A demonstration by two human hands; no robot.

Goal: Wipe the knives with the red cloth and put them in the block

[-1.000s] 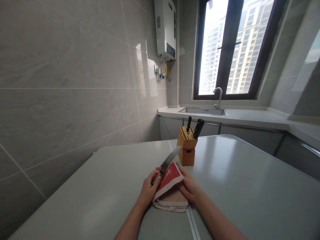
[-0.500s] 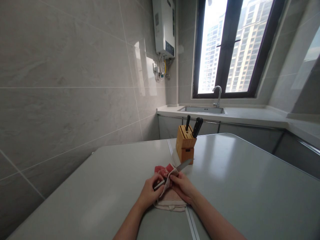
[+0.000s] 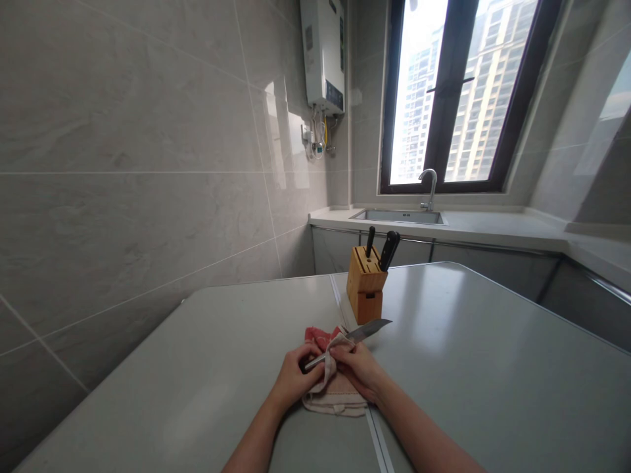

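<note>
One kitchen knife (image 3: 367, 330) is held just above a grey-green table (image 3: 458, 355), its steel blade pointing away and to the right, its tip near the foot of a wooden knife block. The person's left hand (image 3: 296, 378) is closed around the handle, fingers curled together, though the exact finger positions are partly hidden. The right hand (image 3: 359, 368) has its fingers (image 3: 352, 358) pressed together, pinching a fold of a red and beige cloth (image 3: 335, 401) against the base of the blade. The rest of the cloth lies bunched on the table beneath both hands, beside a thin metal seam strip (image 3: 377, 443). Farther on, the bamboo knife block (image 3: 365, 286) stands upright with two black knife handles (image 3: 389, 249) rising from its slots. Beyond the table are a white countertop (image 3: 493, 226), a stainless steel sink (image 3: 399, 216) and a curved faucet (image 3: 430, 187) below a dark-framed window (image 3: 444, 98) showing tower blocks. A wall-mounted water heater (image 3: 323, 56) hangs on the pale tiled wall (image 3: 133, 177) to the left
</note>
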